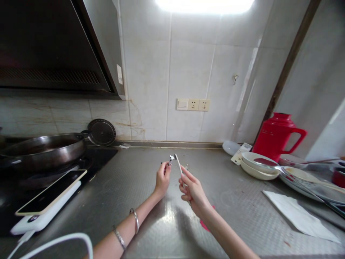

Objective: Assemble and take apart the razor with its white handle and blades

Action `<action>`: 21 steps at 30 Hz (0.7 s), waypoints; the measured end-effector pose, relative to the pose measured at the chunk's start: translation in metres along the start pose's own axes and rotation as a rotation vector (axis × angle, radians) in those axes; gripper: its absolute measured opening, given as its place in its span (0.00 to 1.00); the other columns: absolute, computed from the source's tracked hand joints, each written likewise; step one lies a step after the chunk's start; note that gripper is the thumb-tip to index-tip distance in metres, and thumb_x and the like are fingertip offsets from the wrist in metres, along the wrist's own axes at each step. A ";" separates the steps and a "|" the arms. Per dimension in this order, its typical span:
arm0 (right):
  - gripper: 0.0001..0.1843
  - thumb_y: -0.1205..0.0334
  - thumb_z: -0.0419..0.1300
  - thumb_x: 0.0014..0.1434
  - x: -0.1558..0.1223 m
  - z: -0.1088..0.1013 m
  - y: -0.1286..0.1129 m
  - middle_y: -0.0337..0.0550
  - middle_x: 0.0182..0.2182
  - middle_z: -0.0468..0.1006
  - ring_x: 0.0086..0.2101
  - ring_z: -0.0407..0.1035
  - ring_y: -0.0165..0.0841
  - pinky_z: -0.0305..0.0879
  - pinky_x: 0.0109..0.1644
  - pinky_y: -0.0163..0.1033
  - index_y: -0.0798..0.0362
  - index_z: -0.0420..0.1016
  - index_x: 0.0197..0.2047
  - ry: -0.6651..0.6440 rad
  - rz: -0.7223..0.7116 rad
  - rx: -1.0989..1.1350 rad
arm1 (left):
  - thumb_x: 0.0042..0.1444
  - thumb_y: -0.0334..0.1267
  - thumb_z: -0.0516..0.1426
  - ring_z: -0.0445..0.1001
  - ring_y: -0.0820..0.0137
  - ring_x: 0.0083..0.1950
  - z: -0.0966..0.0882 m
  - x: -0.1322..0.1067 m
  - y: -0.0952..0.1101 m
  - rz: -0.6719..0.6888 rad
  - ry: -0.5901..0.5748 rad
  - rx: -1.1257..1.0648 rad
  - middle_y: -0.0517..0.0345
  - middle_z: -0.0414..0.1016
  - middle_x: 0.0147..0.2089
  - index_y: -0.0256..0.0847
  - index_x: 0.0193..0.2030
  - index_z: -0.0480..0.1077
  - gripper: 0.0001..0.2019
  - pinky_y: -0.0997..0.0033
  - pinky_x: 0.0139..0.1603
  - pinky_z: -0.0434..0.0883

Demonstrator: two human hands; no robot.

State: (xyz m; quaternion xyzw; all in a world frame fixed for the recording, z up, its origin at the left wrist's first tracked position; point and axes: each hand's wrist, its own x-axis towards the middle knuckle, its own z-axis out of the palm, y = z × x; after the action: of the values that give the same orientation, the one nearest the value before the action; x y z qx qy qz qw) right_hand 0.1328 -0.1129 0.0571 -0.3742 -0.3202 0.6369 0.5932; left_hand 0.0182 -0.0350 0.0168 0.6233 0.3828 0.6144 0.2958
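Observation:
My left hand (162, 180) is raised over the steel counter (167, 223), fingers pinched on a small dark and silver metal object (170, 159) that I cannot make out. My right hand (192, 191) is beside it, closed on a thin white stick-like tool (179, 164) whose tip points up toward the small object. The two items nearly touch at their tops. Two silver bracelets (134, 220) are on my left wrist. A bit of something pink (205, 225) shows under my right forearm.
At left, a dark wok (40, 149) sits on the black stove, with a phone (51, 192) on a white power bank at the stove's edge. At right stand a red jug (277, 135), stacked bowls and plates (258, 165), and a paper towel (296, 216).

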 end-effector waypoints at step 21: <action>0.30 0.59 0.64 0.47 -0.001 -0.002 -0.009 0.32 0.23 0.63 0.16 0.48 0.18 0.36 0.15 0.23 0.43 0.65 0.55 -0.015 -0.008 0.028 | 0.57 0.45 0.50 0.67 0.71 0.33 0.001 0.002 -0.008 0.021 -0.021 0.052 0.57 0.70 0.32 0.39 0.40 0.68 0.13 0.74 0.33 0.63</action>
State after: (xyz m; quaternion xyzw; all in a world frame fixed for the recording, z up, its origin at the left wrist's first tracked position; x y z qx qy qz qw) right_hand 0.1389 -0.1128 0.0641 -0.3596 -0.3172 0.6417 0.5986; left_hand 0.0186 -0.0294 0.0111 0.6412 0.3892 0.6006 0.2769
